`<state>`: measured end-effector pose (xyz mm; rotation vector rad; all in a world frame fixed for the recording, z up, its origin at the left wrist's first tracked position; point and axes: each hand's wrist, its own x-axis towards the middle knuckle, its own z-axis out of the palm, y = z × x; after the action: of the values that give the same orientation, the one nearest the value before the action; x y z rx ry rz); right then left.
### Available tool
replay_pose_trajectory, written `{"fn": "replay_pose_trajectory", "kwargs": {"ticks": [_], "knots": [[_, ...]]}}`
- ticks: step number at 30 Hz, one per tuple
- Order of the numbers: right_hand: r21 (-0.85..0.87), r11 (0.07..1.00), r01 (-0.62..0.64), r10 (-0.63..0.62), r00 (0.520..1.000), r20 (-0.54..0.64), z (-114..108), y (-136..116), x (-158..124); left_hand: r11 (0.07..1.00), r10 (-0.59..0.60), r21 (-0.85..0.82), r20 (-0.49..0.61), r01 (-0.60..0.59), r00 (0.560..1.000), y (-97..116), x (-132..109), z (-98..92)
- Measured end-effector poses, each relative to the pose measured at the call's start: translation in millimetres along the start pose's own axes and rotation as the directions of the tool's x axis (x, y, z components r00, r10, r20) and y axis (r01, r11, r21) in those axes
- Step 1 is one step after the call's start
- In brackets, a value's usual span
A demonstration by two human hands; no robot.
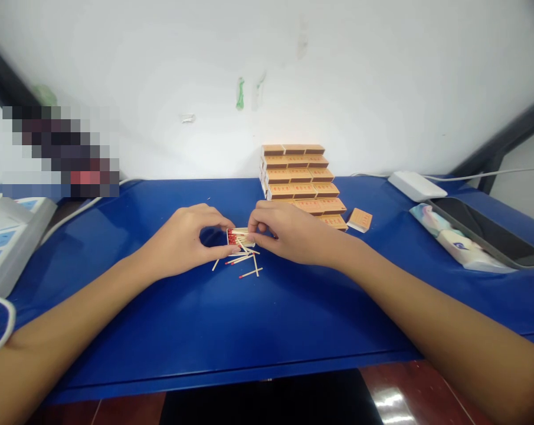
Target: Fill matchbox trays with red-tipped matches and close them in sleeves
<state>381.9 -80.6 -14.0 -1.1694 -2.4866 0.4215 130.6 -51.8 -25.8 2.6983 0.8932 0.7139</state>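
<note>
A small matchbox tray point(230, 237) full of red-tipped matches stands on the blue table, held between the thumb and fingers of my left hand point(187, 239). My right hand point(284, 230) is at the tray's right end, its thumb and forefinger pinched on the pale ends of some matches point(243, 236). Exactly how many it grips is hidden by the fingers. Several loose matches point(251, 273) lie scattered on the table just in front of the tray, pointing in different directions.
Behind my right hand, matchboxes point(302, 175) are stacked like stairs against the wall. A single matchbox point(360, 219) lies right of them. Farther right are a phone point(483, 227), a patterned pouch point(455, 242) and a white box point(417, 186). A power strip point(14, 242) sits left.
</note>
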Motion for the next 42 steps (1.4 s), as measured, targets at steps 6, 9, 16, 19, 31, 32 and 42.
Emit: {"fn": "replay_pose_trajectory", "kwargs": {"ticks": [6,9,16,19,31,32,42], "knots": [[-0.031,0.999,-0.006,0.006,1.000,0.007,3.4,-0.8,0.0,1.000,0.016,-0.013,-0.002,-0.016,1.000,2.3,0.4,0.4],[-0.036,0.999,-0.005,0.006,1.000,0.020,3.7,0.2,-0.3,1.000,0.015,-0.019,-0.002,-0.015,1.000,2.4,0.5,0.4],[-0.027,1.000,-0.006,0.007,1.000,0.019,5.1,0.8,0.0,1.000,0.015,-0.018,0.007,-0.015,1.000,1.0,-0.3,0.0],[-0.019,1.000,0.013,-0.013,1.000,-0.001,5.5,1.2,0.3,1.000,0.009,-0.021,0.014,-0.009,1.000,0.6,-0.3,0.5],[0.072,0.994,0.088,-0.089,0.996,0.010,-8.4,-0.2,-2.3,0.998,-0.051,0.029,-0.036,0.052,0.998,-7.1,-0.1,-1.7],[0.080,0.992,0.095,-0.099,0.994,0.046,-9.0,-0.3,-2.7,0.997,-0.065,0.031,-0.048,0.067,0.997,-7.9,-0.1,-1.8],[0.064,0.997,0.038,-0.033,0.996,-0.086,1.4,-0.9,0.3,0.998,-0.044,0.039,-0.107,0.049,0.993,-6.6,-1.5,0.2]]}}
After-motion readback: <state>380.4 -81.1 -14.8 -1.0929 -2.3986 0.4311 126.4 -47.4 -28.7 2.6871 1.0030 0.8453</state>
